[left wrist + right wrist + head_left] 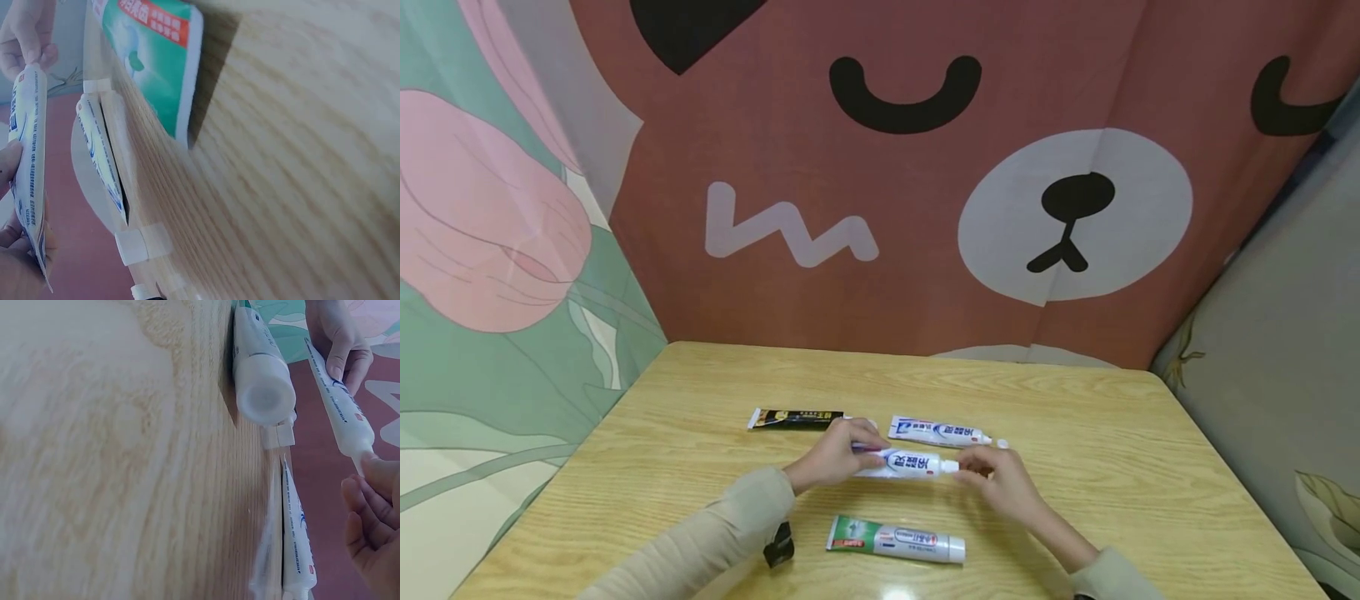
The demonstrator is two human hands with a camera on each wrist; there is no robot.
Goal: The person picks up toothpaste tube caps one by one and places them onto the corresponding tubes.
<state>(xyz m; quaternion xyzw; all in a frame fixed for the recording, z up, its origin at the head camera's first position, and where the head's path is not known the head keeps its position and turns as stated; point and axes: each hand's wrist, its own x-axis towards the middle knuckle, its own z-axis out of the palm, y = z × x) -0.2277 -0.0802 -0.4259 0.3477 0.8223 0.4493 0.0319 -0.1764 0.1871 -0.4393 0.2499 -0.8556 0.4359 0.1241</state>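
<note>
In the head view my left hand (838, 454) grips a white and blue toothpaste tube (906, 463) by its body, raised over the table. The thumb and fingers of my right hand (1000, 479) pinch the white cap end of that tube, as the right wrist view also shows. Behind it lies a similar white and blue toothpaste tube (936, 431), a small white cap (1002, 444) just off its nozzle. A black toothpaste tube (797, 418) lies behind my left hand, which partly covers its right end. Nearer me is a green and white toothpaste tube (895, 540) with its cap on.
The wood-grain table (1112, 433) carries all the tubes. In the left wrist view a white cap (131, 247) stands near the black tube's end. A curtain (917, 292) with a bear print hangs behind the table. A small black object (779, 546) shows below my left sleeve.
</note>
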